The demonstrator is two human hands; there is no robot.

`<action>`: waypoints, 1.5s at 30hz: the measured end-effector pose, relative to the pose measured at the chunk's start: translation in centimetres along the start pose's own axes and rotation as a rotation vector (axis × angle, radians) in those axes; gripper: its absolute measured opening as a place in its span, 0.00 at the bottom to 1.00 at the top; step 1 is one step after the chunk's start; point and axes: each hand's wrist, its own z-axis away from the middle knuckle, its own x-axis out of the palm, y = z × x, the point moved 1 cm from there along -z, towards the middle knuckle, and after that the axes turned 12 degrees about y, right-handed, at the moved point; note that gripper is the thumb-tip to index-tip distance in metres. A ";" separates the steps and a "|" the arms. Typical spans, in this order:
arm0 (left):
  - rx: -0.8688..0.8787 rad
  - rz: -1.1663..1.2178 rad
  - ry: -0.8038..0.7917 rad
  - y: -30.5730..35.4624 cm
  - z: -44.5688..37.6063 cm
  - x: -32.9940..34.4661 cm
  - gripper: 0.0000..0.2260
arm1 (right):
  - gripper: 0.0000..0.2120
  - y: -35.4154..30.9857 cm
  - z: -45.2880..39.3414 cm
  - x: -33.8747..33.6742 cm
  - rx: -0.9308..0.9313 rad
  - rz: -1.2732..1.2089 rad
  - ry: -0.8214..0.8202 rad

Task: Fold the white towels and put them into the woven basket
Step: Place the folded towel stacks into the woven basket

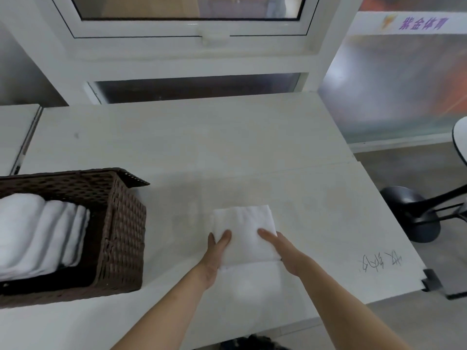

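Observation:
A folded white towel (243,231) lies on the pale table, in the middle near me. My left hand (214,256) grips its left edge, thumb on top and fingers tucked under the fold. My right hand (283,251) holds the right edge the same way, thumb lying on the cloth. The brown woven basket (121,231) stands at the left of the table. Several folded white towels (38,231) stand side by side inside it, filling its left part.
The table (227,147) ends at the right around a metal corner bracket (432,281). Black handwriting (379,263) marks the surface near that edge. A black chair base (414,218) stands on the floor to the right. A window frame rises behind the table.

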 end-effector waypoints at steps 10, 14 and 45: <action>-0.044 -0.031 -0.101 1.8 1.5 -1.8 0.36 | 0.25 -1.2 4.0 0.9 0.104 -0.185 -0.085; 0.074 -0.084 -0.098 4.8 4.1 -2.9 0.40 | 0.31 -3.2 5.4 1.4 0.054 -0.245 -0.069; 0.147 0.289 -0.315 19.4 8.6 -43.7 0.26 | 0.56 -17.9 19.5 40.6 -0.300 0.055 0.153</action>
